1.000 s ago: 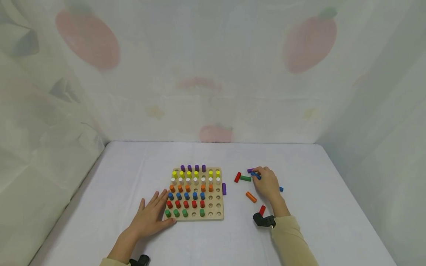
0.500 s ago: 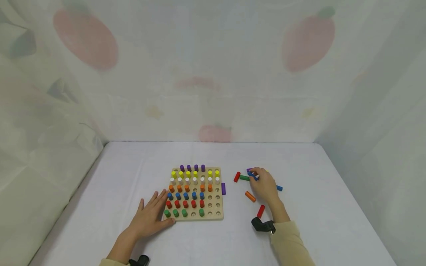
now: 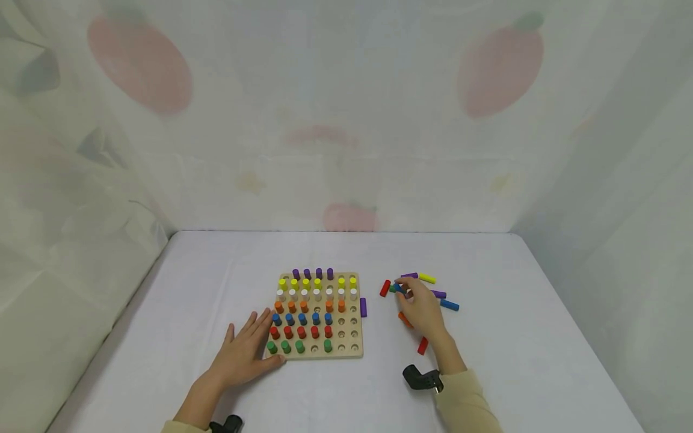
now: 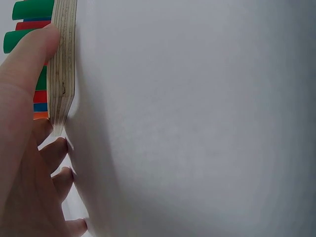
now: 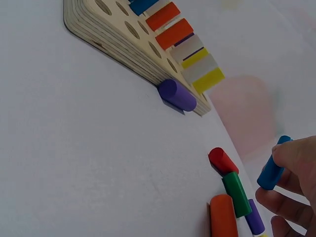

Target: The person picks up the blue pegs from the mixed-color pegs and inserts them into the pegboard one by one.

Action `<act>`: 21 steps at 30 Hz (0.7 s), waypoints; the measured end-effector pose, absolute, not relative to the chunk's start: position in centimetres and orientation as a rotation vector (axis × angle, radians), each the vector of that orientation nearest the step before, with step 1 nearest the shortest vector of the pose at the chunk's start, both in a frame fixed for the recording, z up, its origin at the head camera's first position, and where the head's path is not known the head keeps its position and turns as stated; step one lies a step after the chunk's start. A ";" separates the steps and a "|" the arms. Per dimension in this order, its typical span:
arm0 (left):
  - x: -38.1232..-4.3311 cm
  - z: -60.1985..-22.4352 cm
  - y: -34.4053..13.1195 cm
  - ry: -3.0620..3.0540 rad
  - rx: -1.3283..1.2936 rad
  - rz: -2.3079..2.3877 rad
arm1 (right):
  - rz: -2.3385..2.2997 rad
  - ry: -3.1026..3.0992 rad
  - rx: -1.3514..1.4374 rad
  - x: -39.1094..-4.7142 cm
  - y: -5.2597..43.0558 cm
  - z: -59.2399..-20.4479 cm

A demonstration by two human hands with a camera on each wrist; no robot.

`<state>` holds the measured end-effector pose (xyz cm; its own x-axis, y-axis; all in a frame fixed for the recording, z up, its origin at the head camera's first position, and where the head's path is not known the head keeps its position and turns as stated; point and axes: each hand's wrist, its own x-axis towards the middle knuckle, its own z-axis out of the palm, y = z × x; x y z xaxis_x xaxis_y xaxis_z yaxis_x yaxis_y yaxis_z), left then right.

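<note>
A wooden pegboard (image 3: 348,341) holds rows of coloured pegs: purple at the back, then yellow, white, orange, blue, red and green. Several of its holes are bare on the right side. My left hand (image 3: 240,358) lies along the board's left edge, fingers extended; its thumb (image 4: 47,44) touches the board at the near left corner. To the right of the board, my right hand (image 3: 425,310) pinches a blue peg (image 5: 271,170) between thumb and fingers, just above the table. Under and beside it lie a green peg (image 5: 236,194) and a red peg (image 3: 385,288).
A purple peg (image 3: 363,307) lies against the board's right side. Loose around my right hand are an orange peg (image 5: 223,217), a yellow peg (image 3: 427,278), another blue peg (image 3: 449,305), a nearer red peg (image 3: 423,346) and further purple pegs. White cloth covers the table (image 3: 216,258).
My right hand has moved left with the blue peg, away from the other loose pegs, uncovering the yellow and purple ones. The left hand and board have stayed put.
</note>
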<state>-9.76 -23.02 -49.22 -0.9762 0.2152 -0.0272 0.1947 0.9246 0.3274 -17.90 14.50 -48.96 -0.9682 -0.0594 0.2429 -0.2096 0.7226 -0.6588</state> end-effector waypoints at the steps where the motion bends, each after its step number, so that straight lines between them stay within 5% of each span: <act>1: -9.8 -49.2 -23.0 3.021 0.320 0.502 | 1.080 -2.714 0.218 -17.8 14.3 -49.0; 21: -9.9 -49.6 -23.2 3.017 0.326 0.522 | 1.163 -2.659 0.290 -15.7 10.8 -50.5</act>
